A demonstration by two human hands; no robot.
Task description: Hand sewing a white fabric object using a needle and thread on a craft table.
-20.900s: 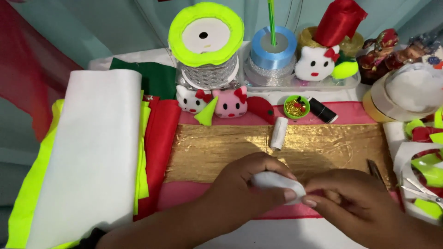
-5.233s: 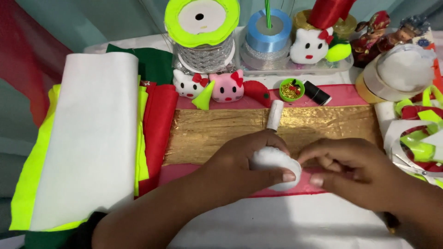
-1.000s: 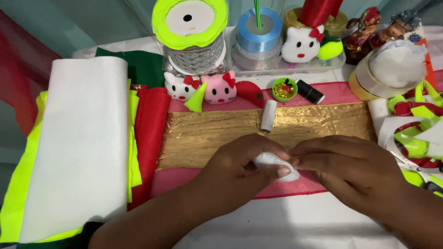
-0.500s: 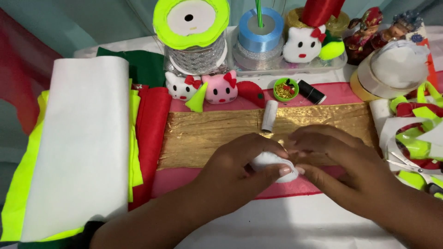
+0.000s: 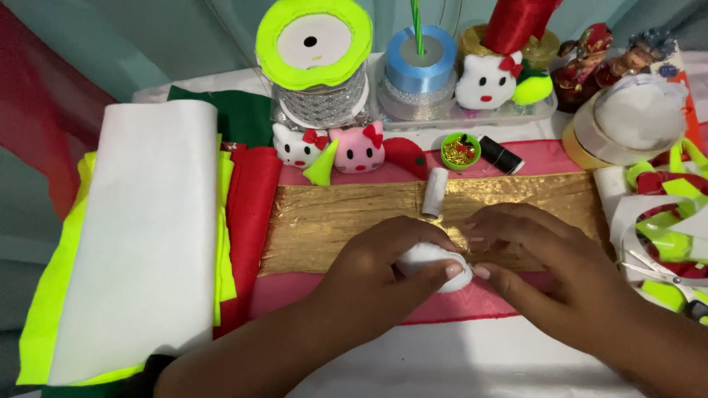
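Since our left hand [image 5: 383, 254] only pinches the white stuffed piece [image 5: 431, 264] and our right hand [image 5: 531, 250] fingertips it, a slip could knock the white thread spool [image 5: 435, 191] rolling.

Left hand [image 5: 383, 258] grips a small white padded ball [image 5: 431, 264] over the gold crinkled fabric strip [image 5: 332, 221] at tabletop centre. Right hand [image 5: 538, 254] fingertips touch the ball. A white thread spool [image 5: 435, 191] lies just behind.
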